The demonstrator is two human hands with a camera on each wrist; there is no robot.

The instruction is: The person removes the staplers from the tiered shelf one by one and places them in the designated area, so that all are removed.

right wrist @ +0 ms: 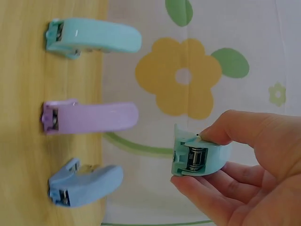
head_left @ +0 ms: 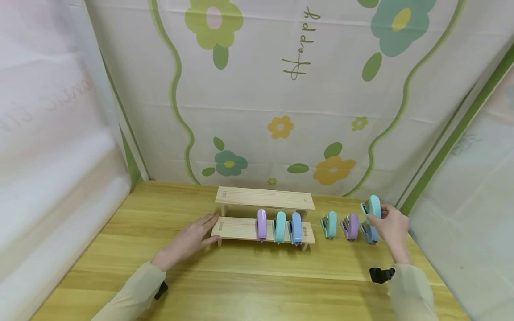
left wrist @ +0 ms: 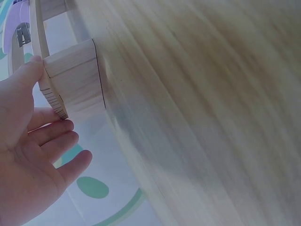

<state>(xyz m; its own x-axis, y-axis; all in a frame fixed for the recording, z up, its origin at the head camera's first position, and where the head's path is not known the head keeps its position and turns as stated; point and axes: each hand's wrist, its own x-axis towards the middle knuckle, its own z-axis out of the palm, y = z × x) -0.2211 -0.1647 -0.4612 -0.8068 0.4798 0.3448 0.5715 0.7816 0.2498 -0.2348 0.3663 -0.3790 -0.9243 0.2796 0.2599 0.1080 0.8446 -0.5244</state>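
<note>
A two-step wooden stand [head_left: 241, 227] is on the table. My left hand [head_left: 190, 240] grips the left end of its lower step, thumb at the front edge and fingers at the back; in the left wrist view the thumb [left wrist: 29, 70] touches the board. On that step stand a purple stapler [head_left: 261, 225], a teal stapler [head_left: 279, 227] and a blue stapler [head_left: 296, 228]. My right hand [head_left: 395, 227] pinches another teal stapler [right wrist: 202, 153] between thumb and fingers, raised above a blue stapler [right wrist: 84, 186] on the table.
To the right of the stand, a teal stapler [head_left: 329, 225] and a purple stapler [head_left: 350, 227] stand on the wooden table [head_left: 257, 285], in line with the blue one. The bare upper step [head_left: 265, 198] lies behind. A flower-printed cloth [head_left: 249, 89] hangs at the back.
</note>
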